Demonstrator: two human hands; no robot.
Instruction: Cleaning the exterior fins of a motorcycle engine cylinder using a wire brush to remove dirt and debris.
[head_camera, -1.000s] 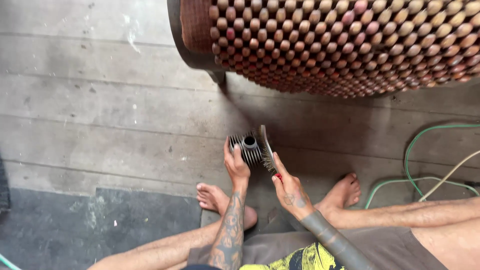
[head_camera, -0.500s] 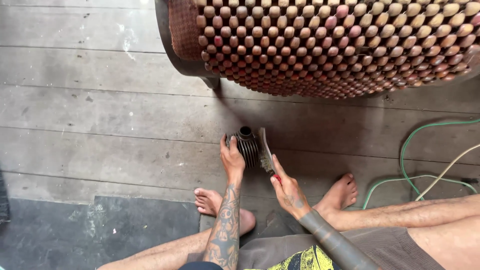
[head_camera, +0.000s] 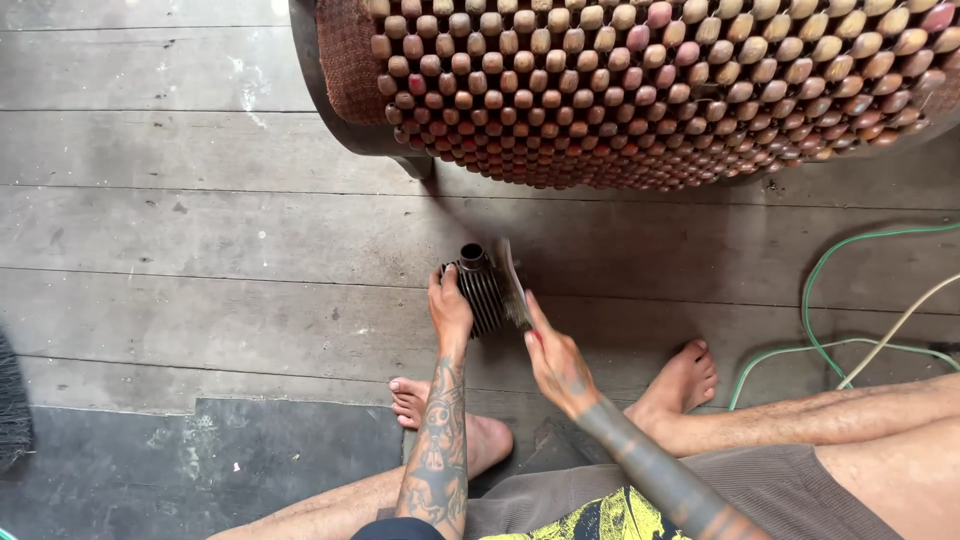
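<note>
1. A finned cylinder (head_camera: 482, 290) is steadied upright on the plank floor (head_camera: 200, 230) by the left hand (head_camera: 449, 310), clamped on its side
2. A flat tool (head_camera: 512, 283) (seemingly a file) is gripped in the right hand (head_camera: 556, 362) and laid against the fins

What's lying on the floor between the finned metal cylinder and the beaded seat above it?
Nothing: in the head view, only bare wooden floorboards lie between the finned metal cylinder and the beaded seat.
</note>
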